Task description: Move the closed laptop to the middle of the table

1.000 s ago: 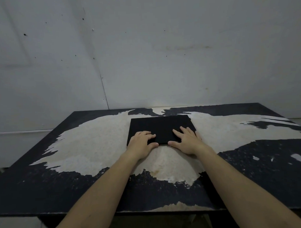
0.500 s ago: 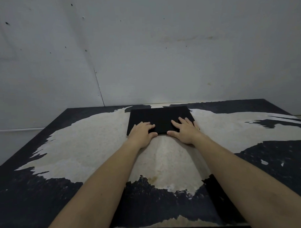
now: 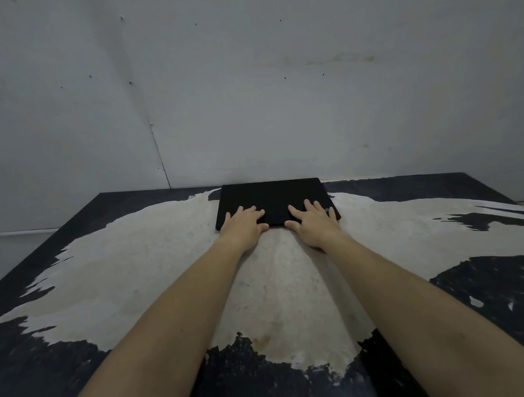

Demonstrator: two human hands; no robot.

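The closed black laptop [image 3: 272, 198] lies flat at the far edge of the table [image 3: 138, 262], close to the wall and about midway along its width. My left hand [image 3: 244, 225] rests on the laptop's near left corner, fingers on the lid and thumb at the front edge. My right hand [image 3: 312, 223] holds the near right part the same way, fingers spread on the lid. Both forearms stretch far forward over the table.
The tabletop is dark with a large worn pale patch [image 3: 272, 287] across its middle. A grey wall [image 3: 251, 94] rises directly behind the table's far edge. The table's left edge [image 3: 42, 247] runs diagonally.
The laptop has slid away from me under both hands, from a spot short of the far edge up to that edge by the wall. My arms have stretched further out.
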